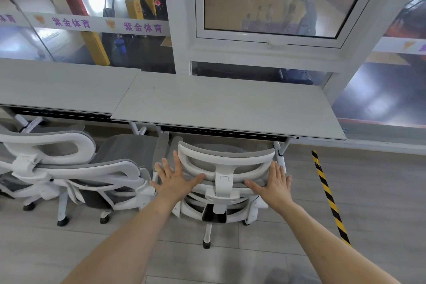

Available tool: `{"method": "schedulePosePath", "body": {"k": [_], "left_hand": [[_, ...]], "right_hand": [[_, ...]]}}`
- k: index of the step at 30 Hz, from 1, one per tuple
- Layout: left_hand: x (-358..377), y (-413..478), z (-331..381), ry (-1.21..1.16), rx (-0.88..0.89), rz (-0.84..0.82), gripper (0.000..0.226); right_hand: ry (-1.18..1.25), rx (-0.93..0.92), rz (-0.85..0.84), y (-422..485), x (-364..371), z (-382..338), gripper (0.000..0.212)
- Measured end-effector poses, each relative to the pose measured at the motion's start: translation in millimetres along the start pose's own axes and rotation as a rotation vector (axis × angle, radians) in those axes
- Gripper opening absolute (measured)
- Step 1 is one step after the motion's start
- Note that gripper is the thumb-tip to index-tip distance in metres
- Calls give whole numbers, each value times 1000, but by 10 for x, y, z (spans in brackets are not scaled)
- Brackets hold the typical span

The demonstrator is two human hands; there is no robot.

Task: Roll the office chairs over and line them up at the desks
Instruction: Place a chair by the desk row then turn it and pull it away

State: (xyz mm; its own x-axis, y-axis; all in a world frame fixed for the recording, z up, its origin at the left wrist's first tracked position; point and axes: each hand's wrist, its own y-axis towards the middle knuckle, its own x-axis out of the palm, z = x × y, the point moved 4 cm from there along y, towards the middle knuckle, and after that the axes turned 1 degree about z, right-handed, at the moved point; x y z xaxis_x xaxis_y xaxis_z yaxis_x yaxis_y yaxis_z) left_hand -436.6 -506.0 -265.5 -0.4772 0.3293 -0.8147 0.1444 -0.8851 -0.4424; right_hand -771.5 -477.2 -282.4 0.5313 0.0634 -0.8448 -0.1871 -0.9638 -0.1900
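A white and grey mesh office chair [224, 163] stands with its seat tucked under the right-hand desk [221, 104], its back towards me. My left hand [174, 178] lies flat with spread fingers on the left side of the backrest top. My right hand [275, 183] lies flat on the right side, fingers straight. A second matching chair [76, 168] stands to the left at the left-hand desk [57, 85], its armrest close to the first chair.
The two pale desks butt together along a glass wall and white window frame [265, 39]. A yellow and black striped strip [328, 196] runs along the floor on the right. Grey plank floor lies behind the chairs.
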Motion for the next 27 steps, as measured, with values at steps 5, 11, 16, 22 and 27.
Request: {"method": "schedulePosePath", "body": {"k": [5, 11, 16, 22, 27], "left_hand": [[-40, -65, -20, 73, 24, 5, 126], [-51, -271, -25, 138, 85, -32, 108], [5, -457, -67, 270, 184, -75, 92], [88, -972, -65, 371, 332, -29, 69], [271, -1772, 227, 381, 505, 61, 55]], "right_hand": [[-23, 50, -28, -94, 5, -35, 119], [-37, 68, -81, -320, -6, -81, 83], [-138, -24, -34, -731, -72, -95, 59], [-202, -39, 56, -1486, -311, -144, 44], [-245, -90, 222, -2241, -557, 33, 34]]}}
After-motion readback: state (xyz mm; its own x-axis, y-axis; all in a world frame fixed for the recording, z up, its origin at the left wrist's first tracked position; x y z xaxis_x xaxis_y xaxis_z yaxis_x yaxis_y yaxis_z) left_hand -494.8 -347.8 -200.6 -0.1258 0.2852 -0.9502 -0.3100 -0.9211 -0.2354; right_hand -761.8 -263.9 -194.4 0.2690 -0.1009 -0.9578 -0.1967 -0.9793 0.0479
